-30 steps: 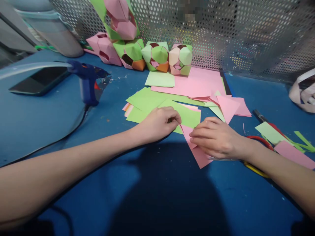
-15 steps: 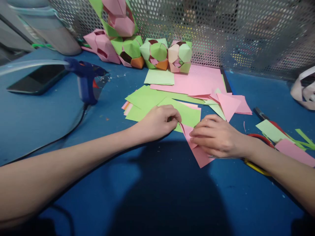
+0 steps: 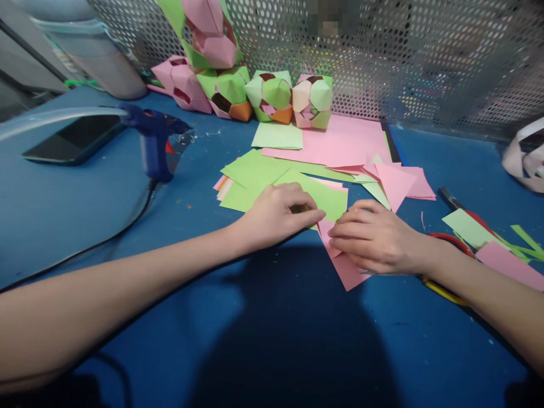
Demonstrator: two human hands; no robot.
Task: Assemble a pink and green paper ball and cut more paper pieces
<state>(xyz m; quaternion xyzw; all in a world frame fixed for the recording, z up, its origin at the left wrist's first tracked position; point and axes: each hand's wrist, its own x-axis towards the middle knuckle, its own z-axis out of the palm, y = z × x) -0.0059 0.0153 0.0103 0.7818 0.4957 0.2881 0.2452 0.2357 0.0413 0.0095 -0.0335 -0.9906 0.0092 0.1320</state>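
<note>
A piece of pink paper (image 3: 349,273), partly folded, lies on the blue table with its pointed lower corner toward me. My left hand (image 3: 283,215) is at its upper left corner, fingers curled and thumb stretched along the fold, closed on the edge. Over the paper's right part rests my right hand (image 3: 376,235), its fingers bent together and holding the folded layer down; they hide much of the sheet. Just beyond both hands, green paper sheets (image 3: 255,170) are spread in a loose pile. Folded pink pieces (image 3: 397,181) sit behind my right hand.
A blue glue gun (image 3: 153,141) with its cord stands at the left near a phone (image 3: 76,139). Folded paper shapes (image 3: 270,96) line the perforated metal panel (image 3: 365,68). Scissors (image 3: 450,241) and paper scraps (image 3: 510,260) lie by my right forearm.
My left thumb has extended to the right over the fold at the paper's upper corner. My right hand stays in place. The view has shifted slightly.
</note>
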